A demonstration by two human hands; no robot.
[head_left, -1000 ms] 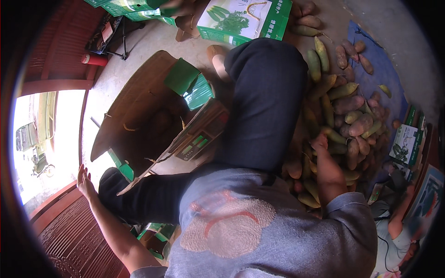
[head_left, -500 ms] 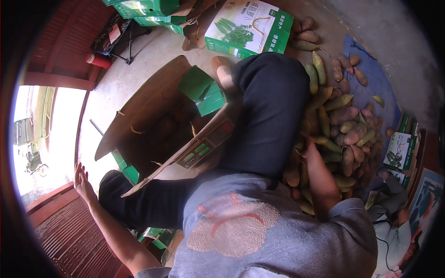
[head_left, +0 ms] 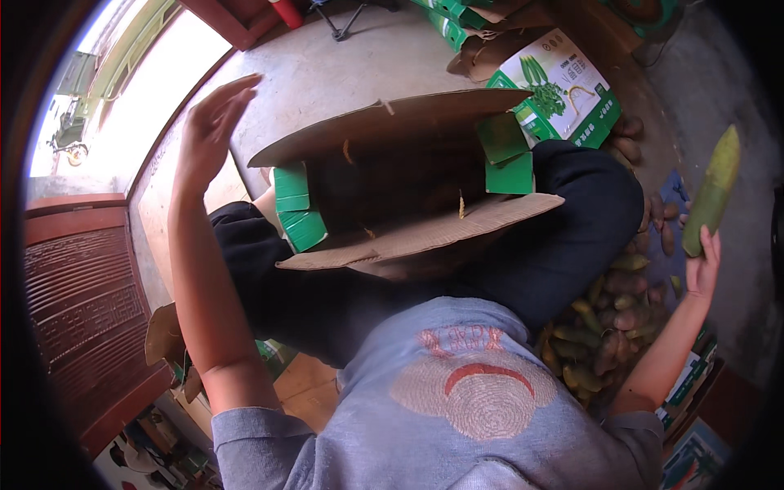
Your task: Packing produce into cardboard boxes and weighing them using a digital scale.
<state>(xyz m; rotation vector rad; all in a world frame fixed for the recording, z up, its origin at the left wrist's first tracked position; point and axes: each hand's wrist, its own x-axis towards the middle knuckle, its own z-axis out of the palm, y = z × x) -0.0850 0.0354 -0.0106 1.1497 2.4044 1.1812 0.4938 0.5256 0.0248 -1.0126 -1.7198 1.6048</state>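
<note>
A long green radish [head_left: 714, 189], yellower at its top end, stands upright in my right hand [head_left: 704, 265] out to the right, with fingers wrapped round its lower end. My left hand [head_left: 208, 135] is raised at the left, fingers stretched out, holding nothing. Between my legs an open cardboard box [head_left: 441, 233] has its long brown flaps folded out and green flaps at both ends. Its inside is dark, so the contents cannot be made out. My right arm partly covers a pile of green and reddish roots [head_left: 608, 327] beside my right knee.
A closed green-and-white carton [head_left: 563, 86] stands beyond my right knee. More green cartons [head_left: 457, 20] lie at the back. Under part of the pile is a blue sheet [head_left: 674, 192]. A dark red slatted door [head_left: 82, 310] borders the left, near a bright doorway.
My right hand has come up from the pile and now holds a green radish out to the right. My left hand has risen. The view has turned, bringing the box nearer the middle.
</note>
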